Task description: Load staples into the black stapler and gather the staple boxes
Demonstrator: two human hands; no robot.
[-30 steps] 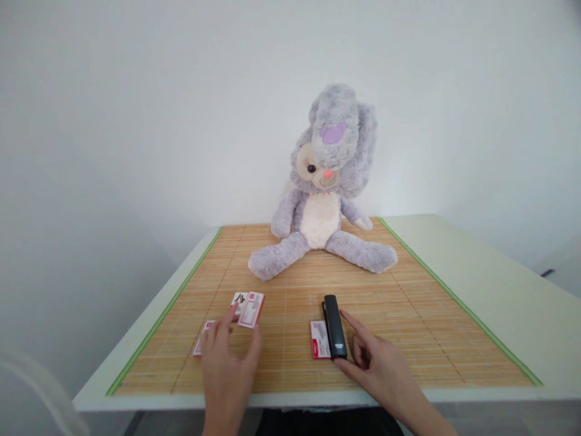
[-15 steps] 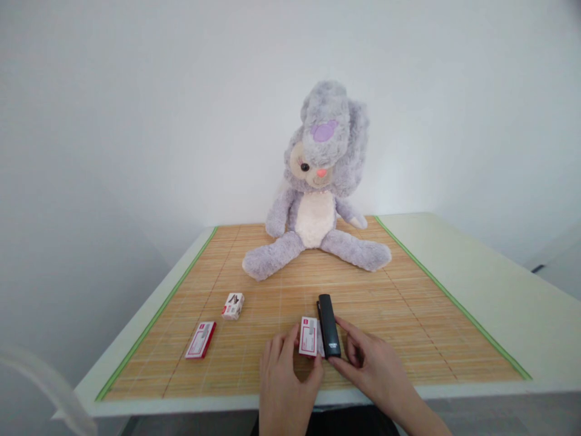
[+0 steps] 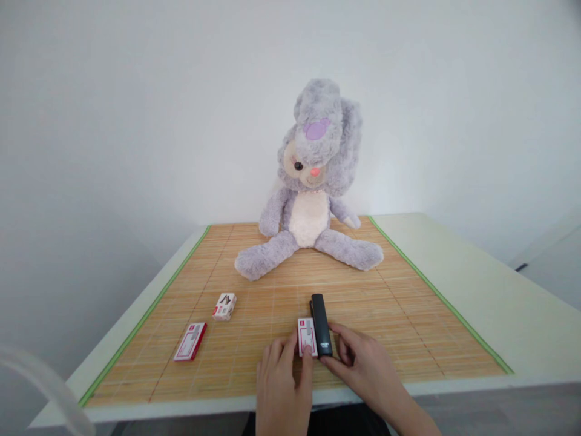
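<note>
A black stapler [image 3: 321, 326] lies lengthwise on the bamboo mat, pointing away from me. My right hand [image 3: 365, 363] is at its right side, with the index finger against the edge and the thumb at the near end. Close along the stapler's left side sits a small white box with red print [image 3: 305, 333]. My left hand [image 3: 285, 378] has its thumb on the near part of this box and its index finger by the left edge. The other fingers of the left hand rest bent on the mat.
Another white-and-red box [image 3: 190, 341] lies at the left of the bamboo mat [image 3: 254, 351], with a small patterned white box [image 3: 224, 307] just beyond it. A grey plush rabbit [image 3: 309, 218] sits at the back against the wall. White table surface [image 3: 458, 260] borders the mat.
The white-and-red box now lies closer against the stapler, covering the pale strip between them. My left thumb has moved onto the box. The whole view has shifted slightly.
</note>
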